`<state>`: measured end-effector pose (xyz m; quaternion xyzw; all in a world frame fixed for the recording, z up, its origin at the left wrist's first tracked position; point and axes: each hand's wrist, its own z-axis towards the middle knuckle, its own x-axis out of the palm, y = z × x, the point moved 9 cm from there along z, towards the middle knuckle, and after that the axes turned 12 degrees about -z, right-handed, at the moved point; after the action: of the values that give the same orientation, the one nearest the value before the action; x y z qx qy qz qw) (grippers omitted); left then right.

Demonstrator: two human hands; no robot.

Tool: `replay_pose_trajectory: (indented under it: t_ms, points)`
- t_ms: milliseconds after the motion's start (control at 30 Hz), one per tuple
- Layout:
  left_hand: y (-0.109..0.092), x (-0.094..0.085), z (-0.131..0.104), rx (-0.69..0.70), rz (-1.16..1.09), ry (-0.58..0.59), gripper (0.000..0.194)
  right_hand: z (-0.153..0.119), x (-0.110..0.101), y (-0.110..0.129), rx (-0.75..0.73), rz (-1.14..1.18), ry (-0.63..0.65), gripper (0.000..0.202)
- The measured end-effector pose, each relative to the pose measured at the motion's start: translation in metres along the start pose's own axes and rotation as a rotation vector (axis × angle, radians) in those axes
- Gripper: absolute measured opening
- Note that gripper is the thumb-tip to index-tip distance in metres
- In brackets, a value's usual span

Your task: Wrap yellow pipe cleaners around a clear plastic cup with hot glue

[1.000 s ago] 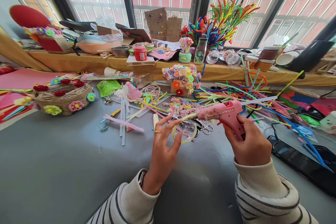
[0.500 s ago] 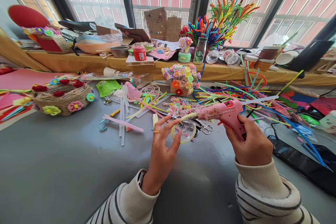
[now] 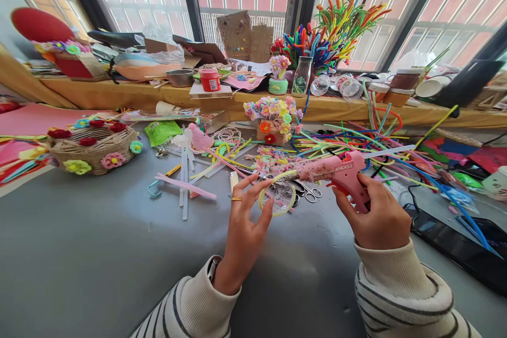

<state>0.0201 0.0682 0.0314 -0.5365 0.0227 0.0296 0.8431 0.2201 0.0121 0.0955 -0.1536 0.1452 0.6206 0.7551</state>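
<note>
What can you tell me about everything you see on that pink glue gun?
The glue gun looks like pink plastic, with "ANDELI" on its side. Its barrel is stained with brownish residue and points left, roughly level. A translucent stick slants slightly upward from the back. The right hand grips the handle, holding the gun above the grey table. The nozzle meets or overlaps the upper edge of a pale yellow ring; I can't tell whether they touch.

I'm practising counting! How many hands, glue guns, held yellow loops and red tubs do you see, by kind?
Bare left hand and right hand: 2
Pink plastic glue gun: 1
Thin pale-yellow loop: 1
Round red plastic tub: 1
Total: 5
</note>
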Motion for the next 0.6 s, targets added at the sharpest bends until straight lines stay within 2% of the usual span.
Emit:
replay_pose_trajectory:
  t_ms: [200, 600]
  points:
    - [-0.002, 0.0004, 0.0004, 0.008, -0.02, -0.002, 0.028, -0.0013, 0.0038, -0.0008, 0.033, -0.021, 0.03, 0.045]
    - [-0.0018, 0.0001, 0.0, 0.002, -0.014, -0.002, 0.028, -0.0032, 0.0046, -0.0027, 0.03, 0.0, 0.024, 0.037]
